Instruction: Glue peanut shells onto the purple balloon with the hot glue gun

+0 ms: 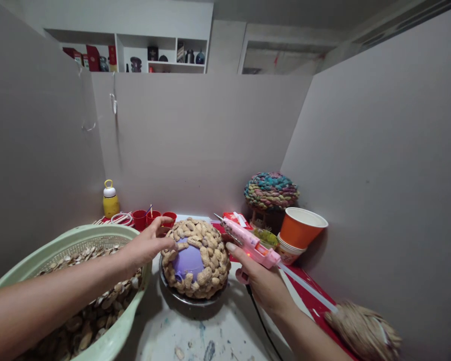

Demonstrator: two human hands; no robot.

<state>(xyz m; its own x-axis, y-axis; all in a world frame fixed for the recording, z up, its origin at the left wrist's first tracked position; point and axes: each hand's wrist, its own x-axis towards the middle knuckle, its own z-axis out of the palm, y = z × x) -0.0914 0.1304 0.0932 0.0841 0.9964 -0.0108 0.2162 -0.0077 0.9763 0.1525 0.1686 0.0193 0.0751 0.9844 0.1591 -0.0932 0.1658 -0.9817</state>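
Note:
A purple balloon (190, 261) covered largely in peanut shells (210, 245) rests in a shallow metal bowl (197, 302). Bare purple shows on its near side, with the knot low down. My left hand (150, 245) is at the ball's upper left, fingers apart, thumb by the shells at the edge of the bare patch. Whether it presses on them I cannot tell. To the right, my right hand (261, 281) is wrapped round a pink hot glue gun (253, 244). Its nozzle points up and left, above the ball's right side; a clear glue stick (308, 287) sticks out behind.
A green basket (133, 313) of loose shells stands left. Red cups (139, 219) and a yellow bottle (110, 203) are behind. At right are paper tubs (300, 228), a colourful woven dome (271, 190) and a twine bundle (364, 331). A black cord (261, 316) hangs from the glue gun. Grey partitions surround the table.

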